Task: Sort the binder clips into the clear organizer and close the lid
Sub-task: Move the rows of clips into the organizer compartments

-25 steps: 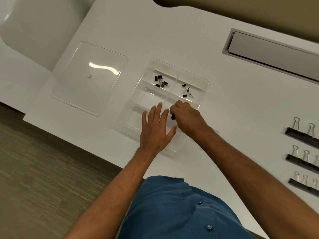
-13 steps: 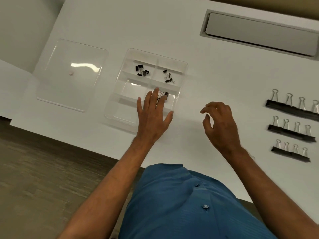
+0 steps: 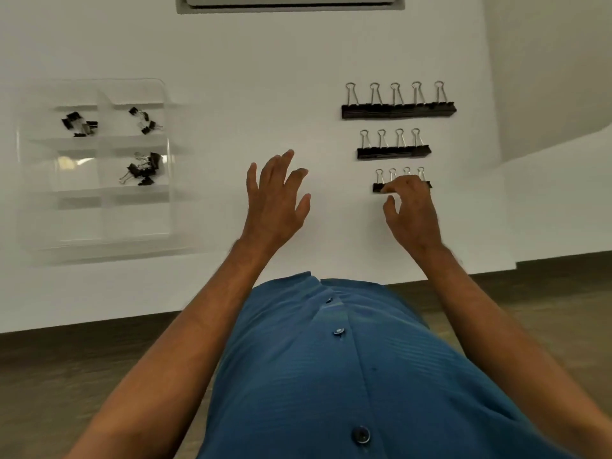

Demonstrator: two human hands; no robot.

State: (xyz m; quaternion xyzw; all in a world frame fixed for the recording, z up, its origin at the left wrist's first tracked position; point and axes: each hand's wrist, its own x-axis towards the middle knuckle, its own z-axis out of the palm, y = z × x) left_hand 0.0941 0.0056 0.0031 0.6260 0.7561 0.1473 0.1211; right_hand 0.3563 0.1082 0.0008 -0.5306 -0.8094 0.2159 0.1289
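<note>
The clear organizer (image 3: pixel 79 223) lies at the left of the white table. Small black binder clips sit in its far-left compartment (image 3: pixel 79 124), its far-right compartment (image 3: pixel 144 120) and its middle-right compartment (image 3: pixel 142 168). Three rows of black binder clips stand at the right: a large row (image 3: pixel 397 109), a medium row (image 3: pixel 392 150) and a small row (image 3: pixel 377 187). My right hand (image 3: pixel 410 213) reaches over the small row, bent fingertips on it, thumb apart and below it. My left hand (image 3: pixel 275 200) hovers between organizer and rows, fingers spread, holding nothing. The lid is out of view.
A grey recessed panel (image 3: pixel 288 3) is set into the table at the far edge. The table's front edge (image 3: pixel 132 318) runs just before my blue shirt, and its right edge lies just past the clip rows. Dark floor shows below.
The view has swung right, so the organizer now sits at the left and the lid is out of frame. My right hand moved right onto the small clip row. My left hand left the organizer.
</note>
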